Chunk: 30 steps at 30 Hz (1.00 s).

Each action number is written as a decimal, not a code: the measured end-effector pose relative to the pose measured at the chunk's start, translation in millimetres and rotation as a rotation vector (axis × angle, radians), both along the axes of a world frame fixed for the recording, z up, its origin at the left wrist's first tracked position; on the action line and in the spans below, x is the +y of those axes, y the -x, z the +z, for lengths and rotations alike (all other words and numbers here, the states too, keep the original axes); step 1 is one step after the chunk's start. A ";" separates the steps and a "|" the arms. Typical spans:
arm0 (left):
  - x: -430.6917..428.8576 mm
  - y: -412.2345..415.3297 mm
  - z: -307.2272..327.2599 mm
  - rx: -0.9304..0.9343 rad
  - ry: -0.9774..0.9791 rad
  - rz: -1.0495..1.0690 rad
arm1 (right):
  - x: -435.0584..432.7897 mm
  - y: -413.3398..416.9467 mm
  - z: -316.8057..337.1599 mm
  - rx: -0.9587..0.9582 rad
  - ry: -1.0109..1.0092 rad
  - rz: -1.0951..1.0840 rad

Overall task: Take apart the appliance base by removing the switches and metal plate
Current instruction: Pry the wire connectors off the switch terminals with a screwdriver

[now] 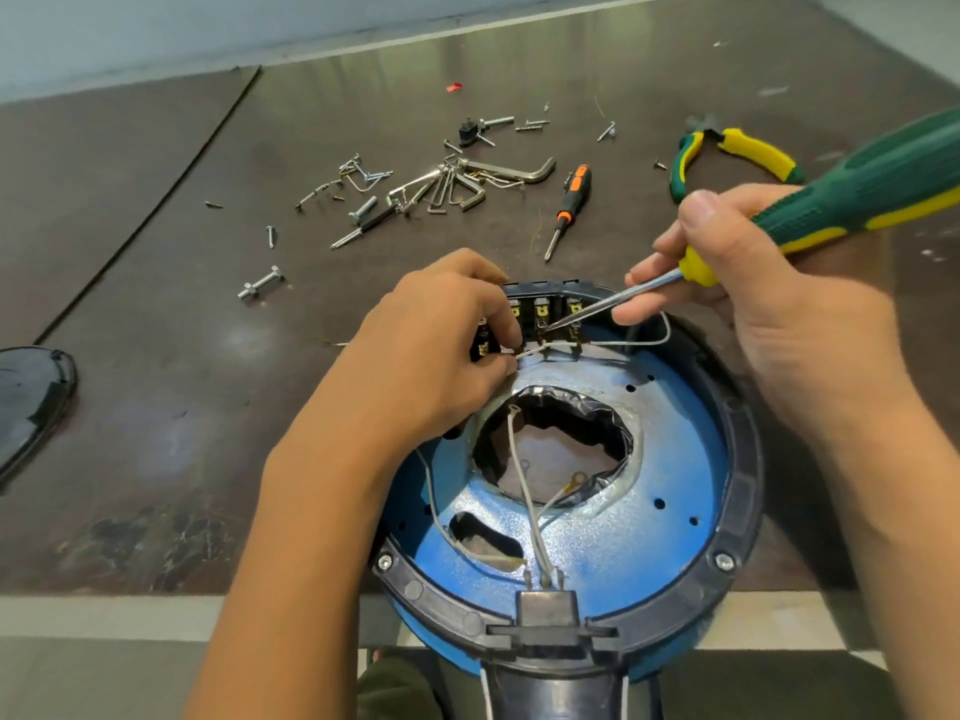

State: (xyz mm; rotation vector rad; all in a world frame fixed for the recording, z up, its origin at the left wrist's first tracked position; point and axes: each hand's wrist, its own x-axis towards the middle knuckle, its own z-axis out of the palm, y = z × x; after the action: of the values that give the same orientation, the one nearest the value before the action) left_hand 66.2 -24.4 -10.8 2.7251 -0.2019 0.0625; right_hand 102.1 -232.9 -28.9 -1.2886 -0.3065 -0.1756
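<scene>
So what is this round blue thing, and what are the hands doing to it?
The picture comes from a camera worn on a person's head, looking down at their own two hands. The round thing is the appliance base, opened up: a blue metal plate inside a black ring, with thin white wires. The right hand holds a green and yellow screwdriver, its tip poking at the row of switches at the far edge. The left hand pinches a wire by the switches. On the brown table lie loose screws, hex keys, a small orange screwdriver and pliers.
</scene>
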 end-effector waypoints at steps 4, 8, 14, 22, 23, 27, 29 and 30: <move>-2.9 1.8 1.4 0.028 0.000 -0.048 | -2.1 3.1 -0.5 -0.003 0.022 -0.013; -4.8 0.4 0.4 0.019 -0.014 -0.059 | -5.0 3.0 -2.8 -0.052 0.113 0.011; -4.5 -1.4 -2.5 0.013 -0.075 -0.054 | -11.7 2.3 -12.6 -0.184 0.276 0.014; -4.4 -1.4 -3.5 0.018 -0.148 -0.074 | 3.7 -8.9 -3.9 -0.098 0.188 -0.003; -4.1 -1.4 -3.4 0.015 -0.144 -0.074 | 5.9 -10.2 -2.6 -0.078 0.180 -0.018; -3.0 -1.9 -2.8 0.009 -0.128 -0.072 | 9.1 -11.8 3.8 -0.084 0.173 -0.043; -3.2 -2.4 -3.6 0.004 -0.121 -0.069 | 8.9 -12.7 8.0 -0.119 0.158 -0.020; -3.3 -2.4 -4.0 0.003 -0.117 -0.066 | 8.8 -13.8 9.5 -0.124 0.159 -0.015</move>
State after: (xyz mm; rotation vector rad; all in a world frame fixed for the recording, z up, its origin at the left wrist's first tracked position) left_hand 68.6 -27.7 -14.7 2.8319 -0.3040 0.0286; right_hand 115.8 -224.1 -19.4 -1.4404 -0.4236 -0.2490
